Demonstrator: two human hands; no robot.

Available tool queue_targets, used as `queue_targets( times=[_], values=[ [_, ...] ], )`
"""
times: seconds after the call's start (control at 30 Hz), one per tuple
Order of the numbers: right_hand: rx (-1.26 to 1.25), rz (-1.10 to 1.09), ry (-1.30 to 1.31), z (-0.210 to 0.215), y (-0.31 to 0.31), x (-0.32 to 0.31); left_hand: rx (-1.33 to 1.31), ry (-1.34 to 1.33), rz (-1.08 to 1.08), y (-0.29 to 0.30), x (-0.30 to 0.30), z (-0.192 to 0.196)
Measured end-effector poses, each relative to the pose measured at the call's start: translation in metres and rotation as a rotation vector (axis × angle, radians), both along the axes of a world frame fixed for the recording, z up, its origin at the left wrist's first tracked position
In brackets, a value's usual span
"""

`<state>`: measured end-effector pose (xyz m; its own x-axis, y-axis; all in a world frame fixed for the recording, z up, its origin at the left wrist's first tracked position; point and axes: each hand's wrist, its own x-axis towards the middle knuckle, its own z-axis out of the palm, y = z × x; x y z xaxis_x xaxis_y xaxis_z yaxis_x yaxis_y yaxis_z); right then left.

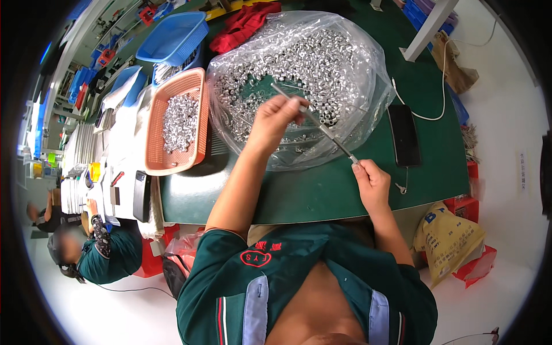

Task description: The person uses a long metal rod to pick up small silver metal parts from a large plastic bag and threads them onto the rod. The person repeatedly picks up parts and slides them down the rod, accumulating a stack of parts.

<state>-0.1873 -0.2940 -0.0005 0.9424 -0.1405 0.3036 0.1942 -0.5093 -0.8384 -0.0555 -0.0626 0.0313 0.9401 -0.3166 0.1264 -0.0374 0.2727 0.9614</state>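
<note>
A thin silver metal rod [329, 134] slants between my hands over a big clear plastic bag. My left hand [276, 119] is closed in a pinch at the rod's upper part; a small metal piece seems to be at its fingertips, too small to name. At the rod's lower end, my right hand [372, 181] is closed around it. Beneath, the opened plastic bag [371, 86] holds a great many small shiny metal fittings [322, 49], spread around a patch of green tabletop.
Left of the bag stands a pink basket [150, 138] with small metal pieces, with a blue basket [172, 40] behind it. A black phone [404, 135], a white cable [444, 103] and a red cloth [241, 26] lie on the green table [310, 201]. A co-worker [109, 253] sits at left.
</note>
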Motion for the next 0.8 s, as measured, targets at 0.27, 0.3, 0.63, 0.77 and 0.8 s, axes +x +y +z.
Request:
queue_targets(
  times=[0.27,0.3,0.63,0.77,0.8],
  values=[
    [0.129,-0.021,0.045,-0.004,-0.004,-0.001,0.909,-0.324,0.251,-0.001,0.025,0.003],
    [0.151,-0.022,0.058,-0.003,-0.005,-0.001,0.922,-0.376,0.235,-0.002,0.028,0.001],
    [0.236,-0.029,0.091,-0.003,-0.008,-0.002,1.035,-0.574,0.182,-0.028,0.036,-0.024],
    [0.227,-0.03,0.039,-0.004,-0.008,-0.001,1.002,-0.603,0.163,-0.026,0.033,-0.033],
    [0.228,-0.029,0.038,-0.005,-0.008,-0.001,0.995,-0.593,0.163,-0.023,0.029,-0.032]
  ],
)
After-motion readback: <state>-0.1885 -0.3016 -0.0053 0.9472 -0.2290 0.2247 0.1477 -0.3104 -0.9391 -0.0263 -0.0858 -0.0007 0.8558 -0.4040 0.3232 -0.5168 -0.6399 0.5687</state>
